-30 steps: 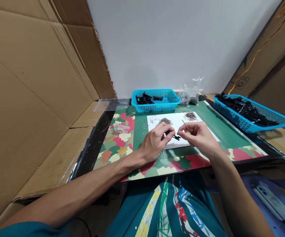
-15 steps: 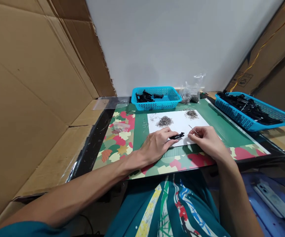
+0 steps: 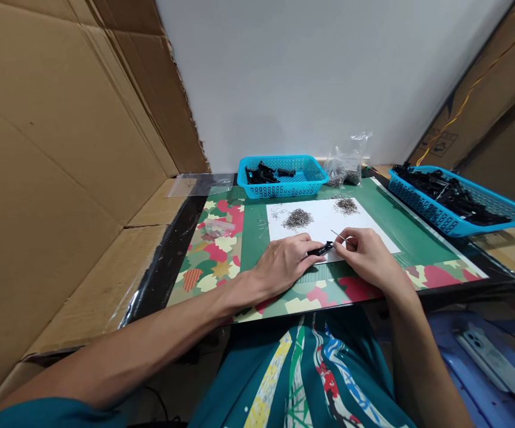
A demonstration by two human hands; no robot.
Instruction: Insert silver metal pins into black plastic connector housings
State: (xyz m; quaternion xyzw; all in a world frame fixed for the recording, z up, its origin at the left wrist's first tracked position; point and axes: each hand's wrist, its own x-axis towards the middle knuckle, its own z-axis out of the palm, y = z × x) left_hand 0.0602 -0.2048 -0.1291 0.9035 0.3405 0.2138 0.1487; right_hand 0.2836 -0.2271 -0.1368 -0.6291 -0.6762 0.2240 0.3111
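My left hand point(image 3: 287, 258) is closed on a small black plastic part point(image 3: 320, 250), pinching it over the white sheet point(image 3: 332, 217). Close by, my right hand point(image 3: 365, 252) is closed on a thin metal rod point(image 3: 340, 238) that slants up and left out of the fingers. Its fingertips meet the right end of the black part; whether they pinch a tiny piece there as well is too small to tell. Beyond the hands lie a dark pile of small metal pieces point(image 3: 297, 219) and a smaller pile point(image 3: 346, 206) to its right.
A blue basket point(image 3: 284, 191) with black parts stands at the back, and a fuller blue basket point(image 3: 448, 223) at the right. Clear bags point(image 3: 350, 169) of small pieces lean near the wall. A small plastic bag point(image 3: 219, 228) lies on the patterned mat point(image 3: 215, 261). Cardboard point(image 3: 61, 148) borders the left.
My right hand has moved left with the metal rod, closing the gap to the black part. My left hand stays nearly in place, the part slightly more tilted.
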